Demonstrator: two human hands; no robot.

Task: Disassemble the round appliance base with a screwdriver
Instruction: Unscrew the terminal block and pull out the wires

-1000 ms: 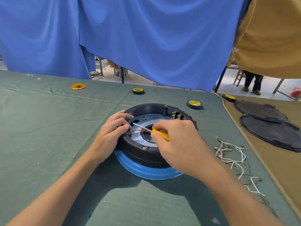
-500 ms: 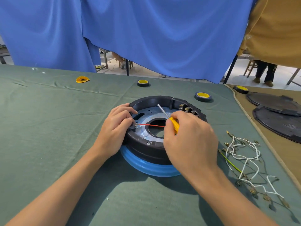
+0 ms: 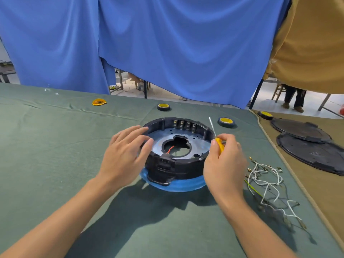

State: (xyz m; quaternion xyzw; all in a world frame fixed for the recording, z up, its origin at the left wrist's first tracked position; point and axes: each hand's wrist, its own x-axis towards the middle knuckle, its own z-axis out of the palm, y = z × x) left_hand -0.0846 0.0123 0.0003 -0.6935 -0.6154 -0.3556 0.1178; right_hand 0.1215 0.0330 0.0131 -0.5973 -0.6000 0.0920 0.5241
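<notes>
The round black appliance base (image 3: 186,164) sits mid-table on a blue disc (image 3: 178,185), with a silver metal plate inside and a short red wire (image 3: 170,149) in its centre hole. My left hand (image 3: 124,155) lies with fingers spread and straight against the base's left rim. My right hand (image 3: 225,162) hovers at the base's right side and grips a yellow-handled screwdriver (image 3: 216,135), whose thin shaft points up and away from the base.
A tangle of white wires (image 3: 266,181) lies right of the base. Tape rolls (image 3: 226,122) (image 3: 163,107) (image 3: 265,114) and a yellow piece (image 3: 99,102) sit further back. Two black round covers (image 3: 312,151) rest on the tan cloth at right. Blue curtains hang behind.
My right hand lifted the screwdriver off the plate and moved right, shaft now pointing up. My left hand let go of the red wire and opened. The base has turned.
</notes>
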